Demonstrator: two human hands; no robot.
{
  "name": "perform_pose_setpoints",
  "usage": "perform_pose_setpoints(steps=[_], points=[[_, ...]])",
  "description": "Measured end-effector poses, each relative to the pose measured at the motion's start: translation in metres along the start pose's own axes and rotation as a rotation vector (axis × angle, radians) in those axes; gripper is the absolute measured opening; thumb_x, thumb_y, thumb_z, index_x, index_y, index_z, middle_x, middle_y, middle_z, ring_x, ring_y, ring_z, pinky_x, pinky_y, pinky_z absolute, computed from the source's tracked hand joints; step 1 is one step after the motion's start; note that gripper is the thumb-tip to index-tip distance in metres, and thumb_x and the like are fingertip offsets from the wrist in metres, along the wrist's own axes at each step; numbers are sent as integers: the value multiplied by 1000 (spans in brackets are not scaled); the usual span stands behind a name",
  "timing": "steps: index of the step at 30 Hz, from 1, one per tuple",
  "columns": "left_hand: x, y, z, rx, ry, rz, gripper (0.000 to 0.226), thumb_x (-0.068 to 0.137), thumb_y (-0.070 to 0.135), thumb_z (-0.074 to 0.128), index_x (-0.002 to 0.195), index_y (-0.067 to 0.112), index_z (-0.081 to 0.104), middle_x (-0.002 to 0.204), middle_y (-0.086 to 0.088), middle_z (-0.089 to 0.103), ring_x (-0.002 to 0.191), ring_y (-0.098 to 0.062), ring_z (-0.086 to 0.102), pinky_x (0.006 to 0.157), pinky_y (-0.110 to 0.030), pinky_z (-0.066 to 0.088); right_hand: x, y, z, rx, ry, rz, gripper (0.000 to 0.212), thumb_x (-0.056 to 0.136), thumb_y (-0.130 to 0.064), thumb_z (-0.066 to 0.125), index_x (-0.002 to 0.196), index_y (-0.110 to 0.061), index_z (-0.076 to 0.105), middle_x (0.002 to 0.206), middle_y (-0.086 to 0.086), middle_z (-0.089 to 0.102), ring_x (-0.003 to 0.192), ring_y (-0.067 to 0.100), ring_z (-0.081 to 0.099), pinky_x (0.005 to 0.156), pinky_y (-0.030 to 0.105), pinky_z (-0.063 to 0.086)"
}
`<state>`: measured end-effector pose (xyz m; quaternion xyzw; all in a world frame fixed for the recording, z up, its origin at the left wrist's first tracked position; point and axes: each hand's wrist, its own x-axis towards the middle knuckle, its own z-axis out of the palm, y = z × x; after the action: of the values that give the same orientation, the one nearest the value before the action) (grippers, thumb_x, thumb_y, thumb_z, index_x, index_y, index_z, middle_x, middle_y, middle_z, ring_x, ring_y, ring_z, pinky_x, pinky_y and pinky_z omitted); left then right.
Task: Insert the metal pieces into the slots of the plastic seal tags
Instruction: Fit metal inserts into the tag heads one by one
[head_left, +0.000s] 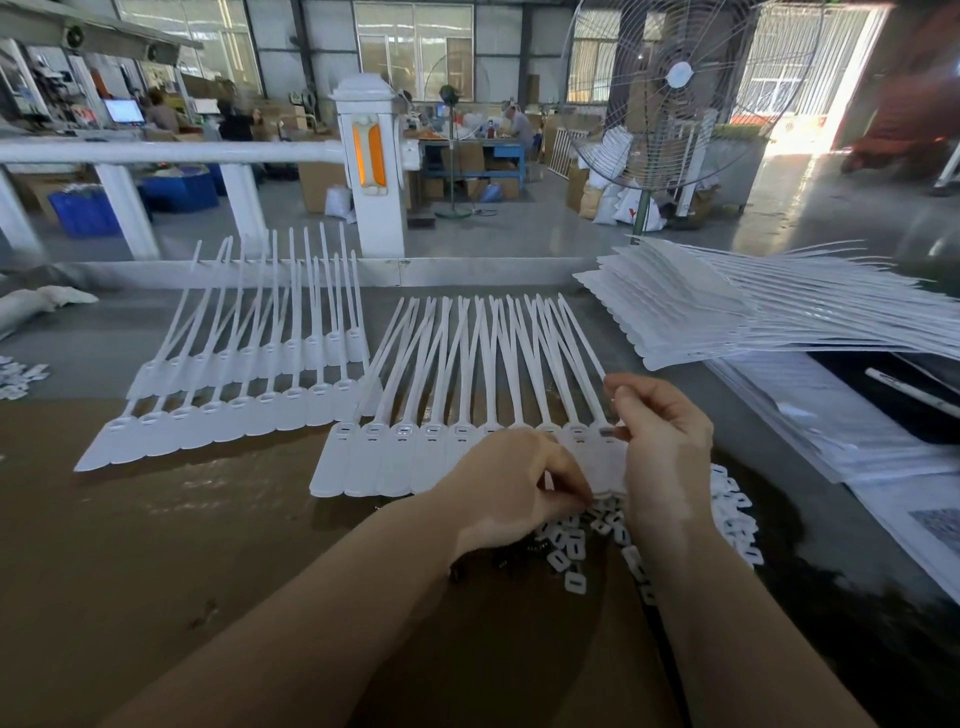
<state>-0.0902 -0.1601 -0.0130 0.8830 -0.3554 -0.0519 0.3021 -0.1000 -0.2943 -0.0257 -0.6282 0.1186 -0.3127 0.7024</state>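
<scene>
A row of white plastic seal tags (395, 457) lies joined side by side on the brown table, each with a small slot near its head. My right hand (660, 447) pinches a small dark metal piece (605, 431) at the slot of the rightmost tag. My left hand (514, 483) has its fingers curled and pinches the lower edge of the same tags. Below both hands lies a heap of small white plastic caps (566, 551) mixed with dark metal pieces (514, 558).
A second set of tags (228, 395) lies to the left in two rows. A tall stack of tag sheets (727, 312) sits at the right, over papers (831, 431). A white railing (171, 153) and a standing fan (675, 93) are beyond the table.
</scene>
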Motion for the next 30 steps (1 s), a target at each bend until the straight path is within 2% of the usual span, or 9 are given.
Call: perform_pose_setpoints(steps=[3, 6, 12, 17, 19, 21, 24, 27, 30], points=[[-6, -2, -3, 16, -115, 40, 14, 84, 25, 69, 96, 28, 74, 85, 23, 54, 84, 5, 52, 82, -9, 39, 1, 0, 1, -4, 4, -12, 24, 87, -5, 57, 75, -23, 69, 65, -10, 61, 56, -5, 53, 57, 14, 44], [-7, -2, -2, 100, -172, 89, 19, 87, 27, 64, 104, 29, 72, 91, 23, 50, 90, 3, 45, 82, -7, 31, 1, 0, 1, -16, 4, -20, 21, 86, -6, 59, 75, -21, 69, 67, -9, 62, 56, -7, 53, 53, 7, 42], [-6, -3, 1, 194, -207, 198, 22, 91, 27, 60, 110, 30, 70, 101, 16, 53, 89, 9, 33, 82, -16, 28, 0, 0, 1, -26, 2, -14, 18, 85, -7, 59, 77, -18, 70, 69, -8, 63, 58, -8, 55, 54, 5, 41], [-4, -4, 1, 181, -203, 182, 15, 88, 27, 63, 102, 26, 69, 97, 18, 46, 93, 3, 37, 84, -18, 31, 0, 0, 0, -20, 17, -2, 20, 85, -6, 59, 74, -20, 69, 69, -8, 65, 57, -7, 55, 52, 5, 41], [-4, -3, 0, 99, -166, 143, 5, 86, 26, 66, 90, 28, 66, 93, 18, 50, 91, 3, 44, 83, -15, 36, 0, 0, 0, -17, 21, -1, 21, 85, -6, 59, 73, -21, 68, 67, -7, 64, 56, -7, 55, 52, 5, 41], [-4, -3, 1, 16, -66, 86, 13, 85, 25, 67, 80, 34, 58, 86, 20, 53, 82, 8, 49, 74, -5, 37, 0, 0, 0, -21, 26, 2, 19, 85, -7, 59, 75, -19, 69, 66, -6, 63, 55, -7, 54, 51, 5, 41], [2, -6, 1, -67, 105, -25, 23, 87, 21, 65, 75, 37, 53, 79, 22, 56, 76, 12, 51, 68, 0, 37, 0, 0, -1, -38, 40, -2, 16, 85, -7, 59, 78, -17, 70, 70, -6, 64, 57, -7, 55, 52, 5, 40], [11, -9, 2, -233, 240, -158, 12, 86, 17, 66, 87, 29, 62, 87, 15, 64, 83, 3, 57, 71, -6, 41, 1, 1, -1, -48, 49, -1, 15, 86, -7, 59, 80, -16, 70, 73, -3, 65, 58, -6, 55, 52, 5, 40], [24, -9, 4, -284, 299, -234, 15, 87, 14, 65, 101, 18, 70, 96, 7, 68, 90, -4, 61, 75, -4, 40, 2, 2, -2, -65, 60, -5, 14, 86, -8, 58, 82, -15, 70, 76, -3, 65, 59, -8, 54, 52, 4, 40]])
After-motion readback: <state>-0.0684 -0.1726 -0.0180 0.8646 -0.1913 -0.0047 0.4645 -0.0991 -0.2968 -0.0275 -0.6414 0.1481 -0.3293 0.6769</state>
